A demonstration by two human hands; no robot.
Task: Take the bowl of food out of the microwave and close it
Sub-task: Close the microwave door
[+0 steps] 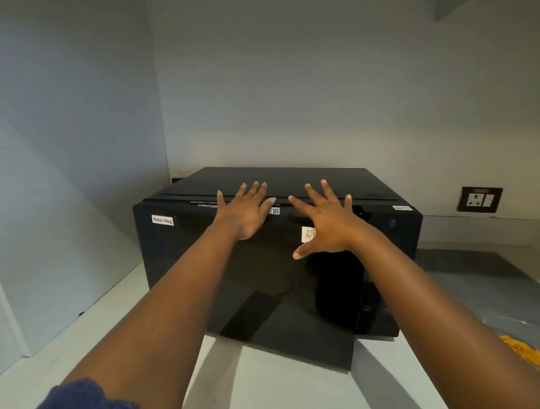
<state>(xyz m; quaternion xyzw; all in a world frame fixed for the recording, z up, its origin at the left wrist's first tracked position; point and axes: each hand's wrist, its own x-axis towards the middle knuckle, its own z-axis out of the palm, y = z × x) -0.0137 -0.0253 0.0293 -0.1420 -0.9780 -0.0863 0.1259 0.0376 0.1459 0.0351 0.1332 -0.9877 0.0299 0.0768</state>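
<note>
A black microwave stands on the white counter in a corner, its glossy door shut flat against the body. My left hand is spread wide in front of the door's upper edge, holding nothing. Beside it my right hand is spread the same way, over the upper right part of the door. Whether the palms touch the door I cannot tell. A clear glass bowl with yellow food sits on the counter at the lower right, partly behind my right forearm.
The counter runs to a grey side wall at the left and the back wall. A wall socket sits to the right of the microwave. A "Non-Veg" label marks the door's top left corner.
</note>
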